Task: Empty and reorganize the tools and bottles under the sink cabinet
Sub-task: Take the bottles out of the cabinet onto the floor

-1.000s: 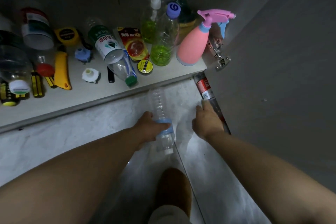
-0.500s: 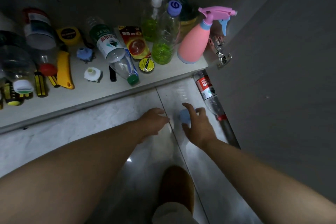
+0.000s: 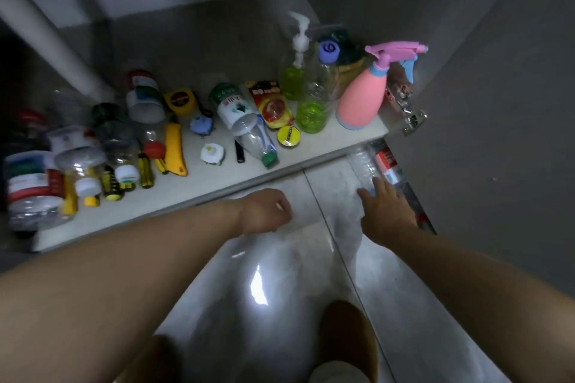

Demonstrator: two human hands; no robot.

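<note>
Bottles [image 3: 312, 102] and tools [image 3: 175, 149] crowd the pale cabinet shelf [image 3: 311, 151] below a white drainpipe [image 3: 46, 34]. On glossy grey floor tiles [image 3: 389, 274], against the cabinet door [image 3: 497, 180], a clear bottle [image 3: 362, 162] lies under the right hand's [image 3: 387, 214] outstretched fingers [image 3: 380, 186]. The left hand [image 3: 264, 211] hangs loosely curled, empty.

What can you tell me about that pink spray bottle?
The pink spray bottle stands upright at the right front corner of the cabinet shelf. It looks plastic: a pear-shaped pink body, pale blue base band and collar, a pink spray head with a blue trigger. A clear bottle of green liquid stands close beside it; contact is unclear.
</note>
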